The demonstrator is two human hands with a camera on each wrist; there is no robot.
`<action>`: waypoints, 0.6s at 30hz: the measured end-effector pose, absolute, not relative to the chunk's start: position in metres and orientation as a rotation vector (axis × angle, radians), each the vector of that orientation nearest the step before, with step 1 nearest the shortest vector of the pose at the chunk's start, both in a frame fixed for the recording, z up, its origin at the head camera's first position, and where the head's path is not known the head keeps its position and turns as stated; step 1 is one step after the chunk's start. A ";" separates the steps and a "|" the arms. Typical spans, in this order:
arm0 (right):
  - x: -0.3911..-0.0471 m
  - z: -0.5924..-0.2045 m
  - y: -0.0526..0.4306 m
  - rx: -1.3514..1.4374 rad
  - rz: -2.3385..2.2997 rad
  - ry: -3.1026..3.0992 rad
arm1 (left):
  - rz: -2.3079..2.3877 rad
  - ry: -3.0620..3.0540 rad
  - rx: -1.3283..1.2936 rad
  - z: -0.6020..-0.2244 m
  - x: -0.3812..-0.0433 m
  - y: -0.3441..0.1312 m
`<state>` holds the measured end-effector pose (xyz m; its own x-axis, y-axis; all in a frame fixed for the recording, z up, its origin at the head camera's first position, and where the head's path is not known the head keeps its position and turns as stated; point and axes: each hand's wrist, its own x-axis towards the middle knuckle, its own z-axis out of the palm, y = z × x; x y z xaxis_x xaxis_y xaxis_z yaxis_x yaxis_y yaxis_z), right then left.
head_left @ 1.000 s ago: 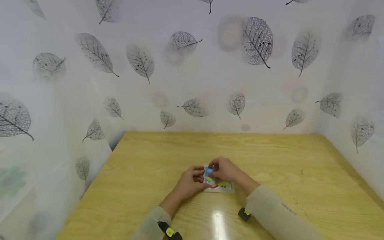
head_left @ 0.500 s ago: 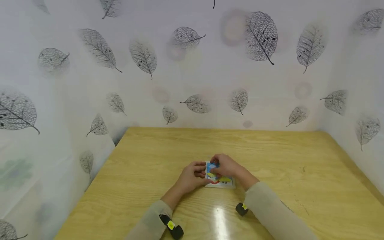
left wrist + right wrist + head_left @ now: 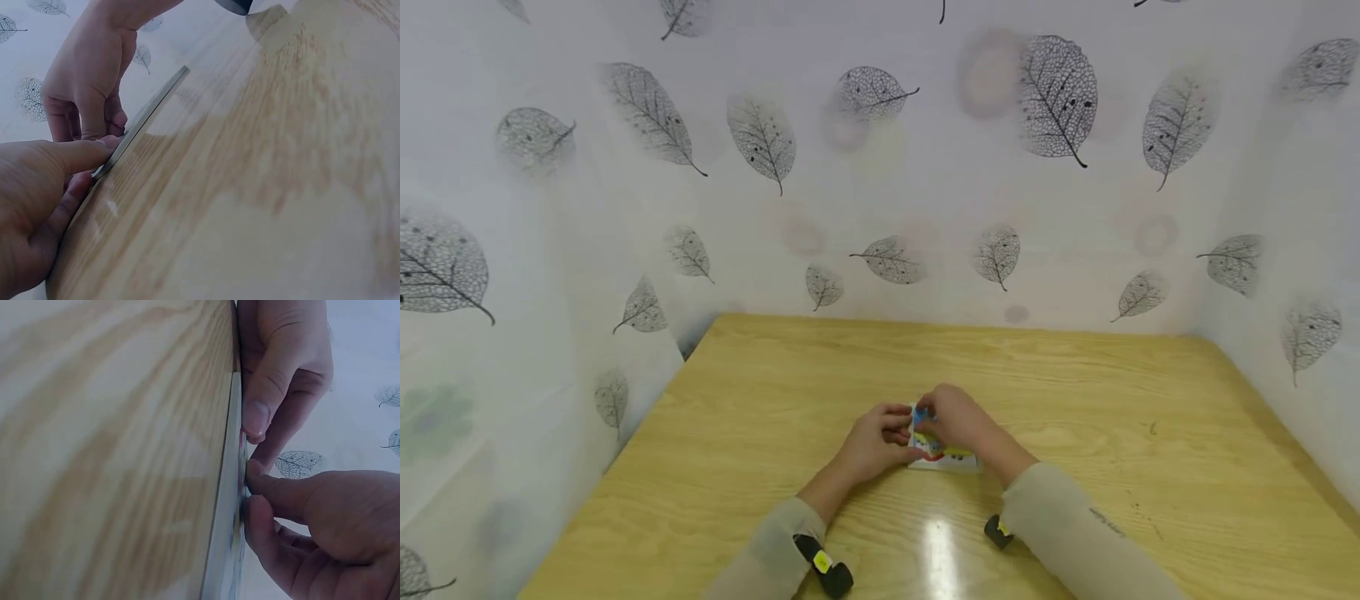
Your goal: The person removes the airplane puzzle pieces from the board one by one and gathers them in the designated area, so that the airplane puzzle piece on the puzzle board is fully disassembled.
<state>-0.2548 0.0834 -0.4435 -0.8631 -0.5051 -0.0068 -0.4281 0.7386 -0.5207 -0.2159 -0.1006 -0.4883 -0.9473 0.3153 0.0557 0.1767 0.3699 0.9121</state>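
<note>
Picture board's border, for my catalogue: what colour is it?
The board's border is white, seen best in the head view.

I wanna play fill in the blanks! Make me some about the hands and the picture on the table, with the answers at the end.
1. The picture board lies ____ on the table, not standing up.
2. Of the left hand and right hand, the ____ one covers more of the board.
3. The black strap on the left sleeve has a ____ patch.

Missing words: flat; right; yellow.
</note>
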 end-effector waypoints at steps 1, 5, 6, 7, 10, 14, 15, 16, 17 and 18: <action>-0.256 -0.442 0.081 -0.771 -0.750 2.807 | 1.635 2.490 0.452 -0.488 -0.217 -0.101; -0.254 -0.440 0.080 -0.740 -0.721 2.833 | 1.633 2.483 0.466 -0.487 -0.219 -0.100; -0.253 -0.439 0.081 -0.740 -0.720 2.836 | 1.640 2.478 0.472 -0.487 -0.218 -0.099; -0.252 -0.439 0.081 -0.743 -0.714 2.836 | 1.646 2.473 0.475 -0.487 -0.218 -0.098; -0.251 -0.437 0.082 -0.751 -0.711 2.827 | 1.654 2.461 0.465 -0.488 -0.217 -0.097; -0.257 -0.437 0.083 -0.711 -0.719 2.799 | 1.649 2.468 0.458 -0.488 -0.217 -0.098; -0.259 -0.437 0.083 -0.702 -0.723 2.793 | 1.647 2.475 0.457 -0.488 -0.217 -0.098; -0.261 -0.437 0.084 -0.695 -0.724 2.786 | 1.647 2.480 0.455 -0.488 -0.218 -0.098; -0.263 -0.437 0.084 -0.699 -0.718 2.779 | 1.642 2.487 0.460 -0.487 -0.218 -0.098; -0.265 -0.438 0.085 -0.701 -0.713 2.768 | 1.638 2.488 0.456 -0.487 -0.219 -0.098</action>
